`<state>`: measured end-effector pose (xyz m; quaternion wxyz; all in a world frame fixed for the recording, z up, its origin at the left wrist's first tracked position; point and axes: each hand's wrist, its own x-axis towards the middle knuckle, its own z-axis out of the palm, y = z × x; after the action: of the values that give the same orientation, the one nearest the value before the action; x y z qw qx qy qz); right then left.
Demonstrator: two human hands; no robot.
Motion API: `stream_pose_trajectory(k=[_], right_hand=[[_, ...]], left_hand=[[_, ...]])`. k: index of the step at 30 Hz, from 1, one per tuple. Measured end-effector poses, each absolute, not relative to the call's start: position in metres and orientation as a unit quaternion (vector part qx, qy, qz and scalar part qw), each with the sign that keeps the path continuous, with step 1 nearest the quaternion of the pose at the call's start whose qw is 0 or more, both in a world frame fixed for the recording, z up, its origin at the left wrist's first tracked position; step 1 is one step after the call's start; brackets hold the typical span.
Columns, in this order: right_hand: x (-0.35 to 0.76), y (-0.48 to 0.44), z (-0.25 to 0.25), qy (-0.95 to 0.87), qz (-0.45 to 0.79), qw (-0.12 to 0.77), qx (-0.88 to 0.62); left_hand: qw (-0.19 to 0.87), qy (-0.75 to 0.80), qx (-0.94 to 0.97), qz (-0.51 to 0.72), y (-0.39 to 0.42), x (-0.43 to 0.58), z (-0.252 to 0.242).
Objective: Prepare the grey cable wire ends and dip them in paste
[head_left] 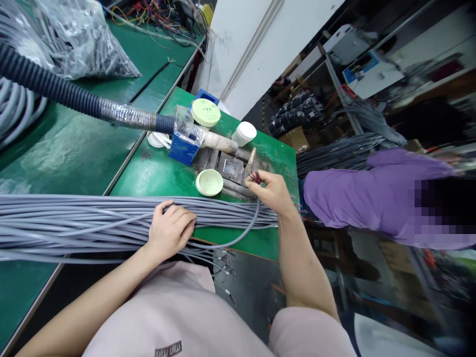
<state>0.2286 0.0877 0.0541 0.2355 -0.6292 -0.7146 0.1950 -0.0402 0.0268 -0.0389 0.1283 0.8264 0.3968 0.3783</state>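
Observation:
A thick bundle of grey sheathed cables (82, 223) lies across the green workbench (156, 181). My left hand (171, 230) presses on top of it, fingers curled over the cables. My right hand (269, 191) pinches the stripped end of a single grey cable (245, 233), which curves up out of the bundle. Thin red and black wires (255, 177) poke from my fingertips. Just ahead of that hand sit a worn metal block (230, 168) and a pale green lid (208, 182).
A dark corrugated hose (74, 94) with a taped end reaches a blue box (184, 148) on the bench, beside a pale green jar lid (206, 112) and a white jar (244, 133). A person in a purple shirt (372, 196) stands to the right. A neighbouring green bench (67, 144) holds a bagged cable bundle (82, 39).

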Motion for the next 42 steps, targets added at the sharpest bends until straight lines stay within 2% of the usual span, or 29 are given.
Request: stream_pose_trajectory(k=[7,11,15,19,21,25,30,34,37,42], right_hand=[[0.21,0.057,0.065,-0.675,0.236,0.331,-0.615],[0.194,0.044,0.06,-0.596,0.314,0.419,-0.609],[0.17,0.035,0.055,-0.519,0.43,0.478,-0.563],[0.142,0.027,0.053,-0.493,0.471,0.514,-0.52],[0.132,0.023,0.054,-0.487,0.486,0.517,-0.51],[0.123,0.016,0.055,-0.497,0.512,0.496,-0.495],[0.138,0.01,0.063,-0.59,0.378,0.481,-0.528],[0.146,0.005,0.075,-0.666,0.284,0.414,-0.552],[0.144,0.003,0.082,-0.691,0.257,0.382,-0.557],[0.141,0.007,0.083,-0.683,0.282,0.395,-0.546]], left_hand=[[0.139,0.4,0.825,0.375,0.026,-0.04,-0.04],[0.185,0.408,0.801,0.398,0.024,-0.04,-0.036],[0.37,0.39,0.703,0.465,0.017,-0.027,-0.023],[0.593,0.341,0.551,0.479,0.011,0.001,-0.006],[0.656,0.298,0.494,0.487,0.01,0.012,0.001],[0.693,0.274,0.441,0.501,0.013,0.021,0.013],[0.719,0.298,0.413,0.473,0.01,0.016,0.019],[0.723,0.315,0.402,0.466,0.007,0.016,0.017],[0.734,0.295,0.398,0.465,0.006,0.019,0.016],[0.735,0.284,0.41,0.46,0.005,0.021,0.016]])
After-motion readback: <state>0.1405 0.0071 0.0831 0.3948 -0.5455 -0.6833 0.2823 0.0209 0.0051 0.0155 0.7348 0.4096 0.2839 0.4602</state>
